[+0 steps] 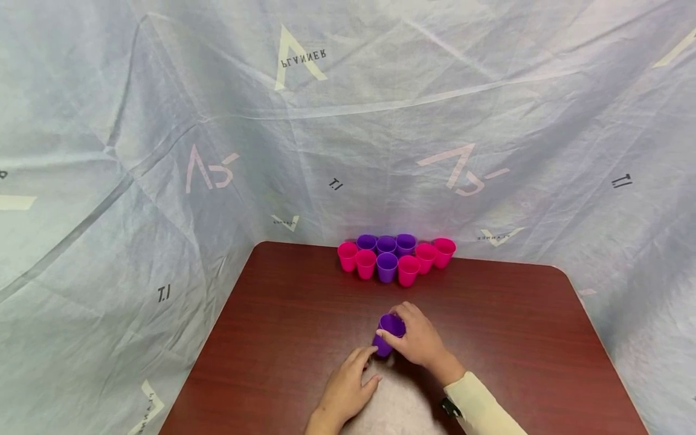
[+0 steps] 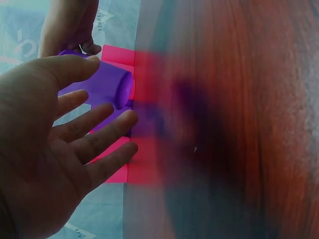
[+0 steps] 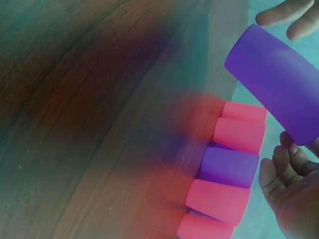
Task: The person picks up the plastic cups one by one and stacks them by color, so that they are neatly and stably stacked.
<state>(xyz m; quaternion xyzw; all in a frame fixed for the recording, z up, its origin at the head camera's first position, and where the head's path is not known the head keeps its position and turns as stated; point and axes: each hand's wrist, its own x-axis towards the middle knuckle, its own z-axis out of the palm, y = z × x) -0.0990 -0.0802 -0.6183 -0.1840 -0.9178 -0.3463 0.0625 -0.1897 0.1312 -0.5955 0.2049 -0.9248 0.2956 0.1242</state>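
A purple cup (image 1: 383, 345), mouth up and a little tilted, is gripped near its rim by my right hand (image 1: 421, 338). In the head view the thumb lies across its near side and the other fingers go round the far side. My left hand (image 1: 347, 389) is at the cup's lower left, fingers extended and thumb apart, its fingertips close to the cup's base. The left wrist view shows that palm (image 2: 45, 149) with fingers spread beside the purple cup (image 2: 107, 82). In the right wrist view, left fingers (image 3: 286, 12) appear above the cup (image 3: 279, 82).
Near the table's back edge stand several pink cups (image 1: 408, 272) and several purple cups (image 1: 387, 269), upright and close together. The reddish-brown table (image 1: 283, 314) has rounded back corners. Grey printed cloth (image 1: 359, 151) hangs behind it and along both sides.
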